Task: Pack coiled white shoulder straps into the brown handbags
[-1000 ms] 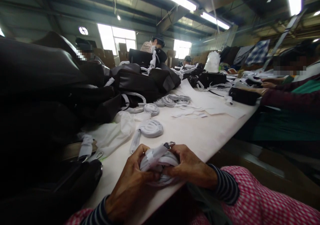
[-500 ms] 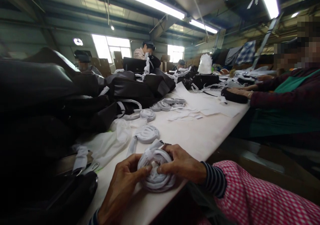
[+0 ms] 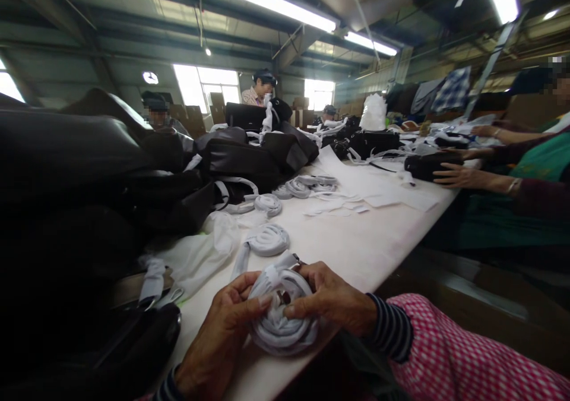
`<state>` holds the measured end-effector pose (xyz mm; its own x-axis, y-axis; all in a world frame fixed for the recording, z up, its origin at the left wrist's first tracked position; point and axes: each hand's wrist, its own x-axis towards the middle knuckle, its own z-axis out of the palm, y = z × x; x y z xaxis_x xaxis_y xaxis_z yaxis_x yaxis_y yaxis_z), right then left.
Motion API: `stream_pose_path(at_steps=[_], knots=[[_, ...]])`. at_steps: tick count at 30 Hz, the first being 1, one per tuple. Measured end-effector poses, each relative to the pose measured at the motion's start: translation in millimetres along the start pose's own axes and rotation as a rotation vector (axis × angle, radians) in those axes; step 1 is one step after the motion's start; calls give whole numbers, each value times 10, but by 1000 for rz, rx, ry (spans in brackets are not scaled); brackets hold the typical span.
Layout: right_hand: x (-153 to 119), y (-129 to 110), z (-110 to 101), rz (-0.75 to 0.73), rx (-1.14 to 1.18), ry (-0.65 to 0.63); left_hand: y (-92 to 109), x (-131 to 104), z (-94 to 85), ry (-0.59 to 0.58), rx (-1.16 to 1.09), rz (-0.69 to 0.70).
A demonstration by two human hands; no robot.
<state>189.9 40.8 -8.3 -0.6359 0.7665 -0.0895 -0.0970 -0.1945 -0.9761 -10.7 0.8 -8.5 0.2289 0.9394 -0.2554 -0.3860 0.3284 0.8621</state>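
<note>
Between my two hands is a coiled strap wrapped in white paper (image 3: pixel 285 332), held at the near edge of the white table (image 3: pixel 351 240). My left hand (image 3: pixel 225 321) grips the coil's left side, thumb on top near its centre. My right hand (image 3: pixel 336 300) pinches the right side, its thumb by a small dark metal piece (image 3: pixel 283 297) in the coil's middle. A metal clip (image 3: pixel 297 259) sticks out at the top, near my right fingers. Just beyond lies another wrapped coil (image 3: pixel 268 239) with a loose tail to its left.
Black bags (image 3: pixel 249 160) pile up along the left. More wrapped coils (image 3: pixel 298 187) and white paper sheets (image 3: pixel 383 193) lie farther along the table. At right, a co-worker's hand (image 3: pixel 474 178) rests by a black bag (image 3: pixel 425 166). Other people stand at the back.
My hands still hold the coil; the metal piece in its middle shows more clearly. The co-worker at right has shifted right, with a hand spread beside the black bag. The view has turned slightly.
</note>
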Motion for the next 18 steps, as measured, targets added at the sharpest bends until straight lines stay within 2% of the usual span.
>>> stream_pose_path(at_steps=[2,9,13,18], knots=[[3,6,-1,-15,-2,30,-14,23,-18,-14,9,12],[-23,-27,-30,-64,-119,162,-8,66,-36,15,258,104],[-31,-83,15,-66,-167,149,12,16,-25,5,205,89],[-43,-104,44,-55,-112,102,-37,27,-59,5,103,72]])
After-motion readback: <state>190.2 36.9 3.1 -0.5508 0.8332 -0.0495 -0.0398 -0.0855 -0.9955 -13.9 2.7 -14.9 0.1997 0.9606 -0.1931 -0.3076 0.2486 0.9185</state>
